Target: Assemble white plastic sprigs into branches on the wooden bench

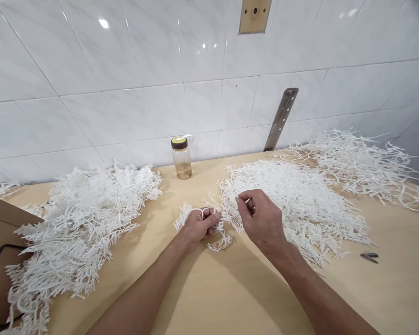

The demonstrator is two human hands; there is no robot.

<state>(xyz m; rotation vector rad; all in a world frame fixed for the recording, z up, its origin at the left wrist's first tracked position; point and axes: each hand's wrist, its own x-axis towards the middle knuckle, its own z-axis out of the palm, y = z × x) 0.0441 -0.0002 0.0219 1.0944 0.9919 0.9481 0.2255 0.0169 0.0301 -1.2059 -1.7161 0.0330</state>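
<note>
My left hand (198, 227) is closed on a white branched sprig (220, 242), which loops over the thumb and hangs below the fingers above the table. More of its fine twigs (182, 217) stick out on the far left side of that hand. To the right, my right hand (261, 216) is raised with thumb and forefinger pinched together. What lies between those fingertips, if anything, is too small to make out. Behind and partly under my right hand spreads a wide pile of short white twig-like pieces (300, 204).
A tall heap of white branched sprigs (91, 209) lies on the left, beside a brown box (7, 251). Longer white stems (366, 163) spread at the back right. A lidded bottle (183, 158) stands by the tiled wall. Small dark snips (369, 257) rest on the wooden table (398, 284).
</note>
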